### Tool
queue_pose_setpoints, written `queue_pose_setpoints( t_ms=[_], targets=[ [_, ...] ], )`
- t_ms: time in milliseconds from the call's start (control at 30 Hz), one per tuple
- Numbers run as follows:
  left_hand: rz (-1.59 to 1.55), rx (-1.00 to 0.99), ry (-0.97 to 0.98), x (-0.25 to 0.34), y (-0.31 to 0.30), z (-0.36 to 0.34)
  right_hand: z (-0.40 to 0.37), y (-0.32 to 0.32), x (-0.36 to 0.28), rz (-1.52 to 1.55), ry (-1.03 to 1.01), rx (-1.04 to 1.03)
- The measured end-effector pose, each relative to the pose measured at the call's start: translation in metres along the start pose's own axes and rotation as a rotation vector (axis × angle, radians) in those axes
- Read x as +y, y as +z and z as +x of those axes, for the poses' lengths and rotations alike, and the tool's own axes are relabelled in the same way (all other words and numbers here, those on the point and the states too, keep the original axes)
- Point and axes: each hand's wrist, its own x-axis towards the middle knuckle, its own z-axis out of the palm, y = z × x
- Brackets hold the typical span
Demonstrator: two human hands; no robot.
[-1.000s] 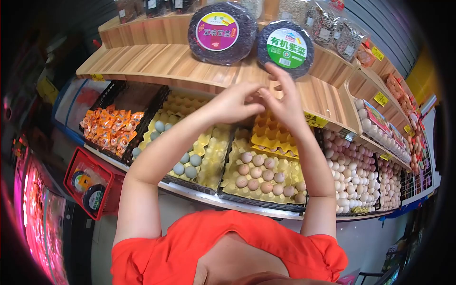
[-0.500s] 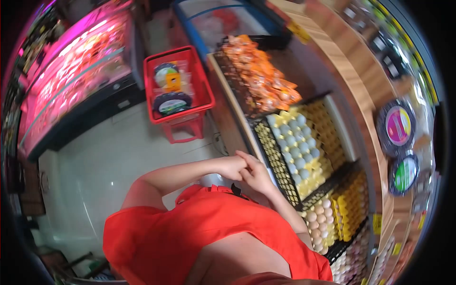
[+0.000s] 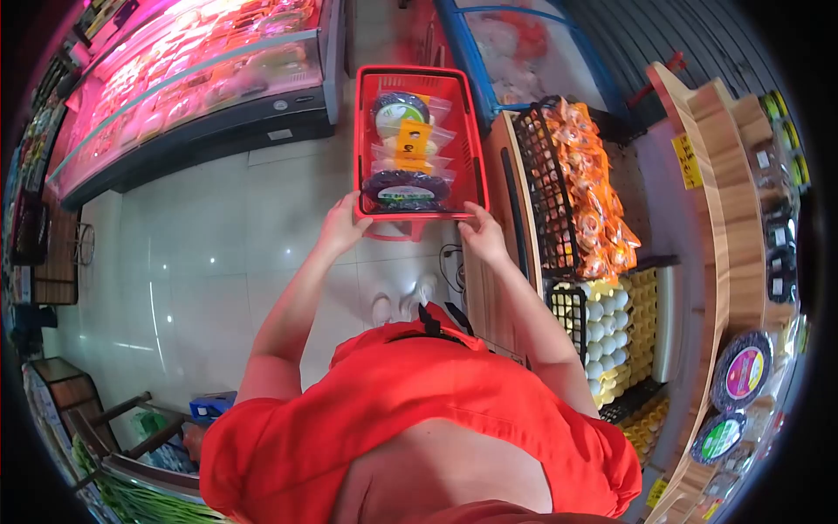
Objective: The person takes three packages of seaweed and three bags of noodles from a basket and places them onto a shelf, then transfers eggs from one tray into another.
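A red shopping basket [image 3: 371,144] stands on the tiled floor ahead of me, holding round dark seaweed packs [image 3: 403,188] and an orange packet [image 3: 413,140]. My left hand [image 3: 342,229] grips the basket's near left corner. My right hand [image 3: 483,234] grips its near right corner. Both arms reach forward from my red top.
To the right runs a wooden display with a black crate of orange packets [image 3: 587,201], pale blue eggs on yellow trays [image 3: 607,327] and round seaweed packs [image 3: 743,371] on the shelf. A pink-lit chilled counter [image 3: 192,70] stands at the far left. A blue-rimmed freezer [image 3: 506,44] lies beyond the basket.
My view has swung from the egg shelf down to the floor. My hands, joined together before, have parted and taken hold of the red basket's near corners.
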Motion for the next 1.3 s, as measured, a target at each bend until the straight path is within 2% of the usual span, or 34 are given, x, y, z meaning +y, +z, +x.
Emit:
queue_pose_setpoints(
  t_ms=[67, 233, 300, 367, 433, 467, 600, 667, 700, 767, 800, 833, 900, 967, 1033, 1100, 1200, 1300],
  targets=[
    [0.034, 0.055, 0.017, -0.017, 0.011, 0.017, 0.023, 0.002, -0.004, -0.178, 0.031, 0.053],
    [0.163, 0.128, 0.034, -0.021, 0.038, 0.052, 0.061, 0.017, 0.002, -0.185, 0.116, -0.028],
    [0.262, 0.131, 0.067, -0.023, 0.048, 0.064, 0.073, 0.028, 0.024, -0.330, -0.015, -0.036],
    [0.302, 0.123, 0.089, -0.028, 0.056, 0.076, 0.084, 0.032, 0.039, -0.241, 0.029, -0.100],
    [0.349, 0.193, 0.170, -0.037, 0.064, 0.084, 0.084, 0.026, 0.034, -0.249, -0.019, -0.168],
    [0.351, 0.189, 0.168, -0.041, 0.066, 0.088, 0.087, 0.024, 0.032, -0.240, 0.049, -0.229],
    [0.287, 0.118, 0.100, -0.041, 0.060, 0.098, 0.098, 0.033, 0.050, -0.199, -0.054, -0.222],
    [0.298, 0.078, 0.092, -0.037, 0.053, 0.102, 0.103, 0.034, 0.048, -0.218, 0.036, -0.276],
    [0.245, 0.057, 0.090, -0.030, 0.048, 0.103, 0.107, 0.031, 0.044, -0.215, 0.032, -0.276],
    [0.196, 0.039, 0.095, -0.016, 0.034, 0.107, 0.113, 0.023, 0.034, -0.108, 0.187, -0.285],
    [0.039, 0.052, 0.084, -0.005, 0.026, 0.110, 0.116, 0.020, 0.034, -0.092, 0.109, -0.236],
    [-0.119, 0.065, 0.074, 0.002, 0.020, 0.114, 0.121, 0.017, 0.034, 0.070, 0.045, -0.217],
    [-0.167, 0.032, 0.097, -0.003, 0.015, 0.125, 0.126, 0.000, 0.018, 0.326, 0.112, -0.259],
    [-0.724, 0.073, 0.164, 0.024, 0.005, 0.124, 0.126, -0.016, -0.009, 0.548, 0.065, -0.219],
    [-0.711, 0.038, 0.139, 0.054, -0.013, 0.114, 0.121, -0.036, -0.034, 0.669, 0.075, -0.221],
    [-1.047, -0.037, 0.112, 0.064, -0.019, 0.105, 0.106, -0.054, -0.061, 0.772, 0.087, -0.181],
    [-1.157, -0.183, 0.136, 0.074, -0.018, 0.085, 0.077, -0.073, -0.073, 0.844, 0.105, -0.118],
    [-1.048, -0.290, 0.206, 0.081, -0.010, 0.063, 0.033, -0.083, -0.086, 0.850, 0.118, 0.016]
  ],
)
